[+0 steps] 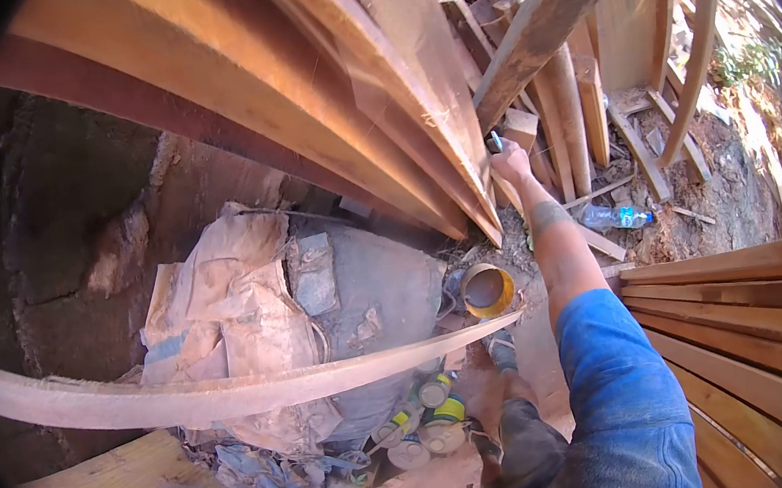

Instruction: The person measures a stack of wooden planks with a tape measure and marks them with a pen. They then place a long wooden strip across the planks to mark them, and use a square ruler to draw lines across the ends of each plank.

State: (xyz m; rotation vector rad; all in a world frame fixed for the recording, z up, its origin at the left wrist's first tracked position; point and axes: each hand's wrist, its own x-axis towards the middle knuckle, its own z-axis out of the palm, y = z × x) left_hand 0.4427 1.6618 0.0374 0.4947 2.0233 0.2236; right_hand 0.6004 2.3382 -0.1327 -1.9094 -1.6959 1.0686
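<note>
My right arm, in a blue sleeve, reaches forward to the lower ends of tall wooden boards (392, 80). At its end my right hand (510, 163) is closed around a small light-coloured object (495, 142), too small to name, beside the edge of the nearest board. A dark wooden beam (559, 22) slants down close above the hand. My left hand is not in view.
A plastic bottle (616, 216) lies on the ground right of my forearm. A yellow-rimmed bucket (488, 291), several cans (436, 391) and a draped sack (235, 310) are at the left. One long strip (235, 397) crosses low; stacked planks (754, 299) stand right.
</note>
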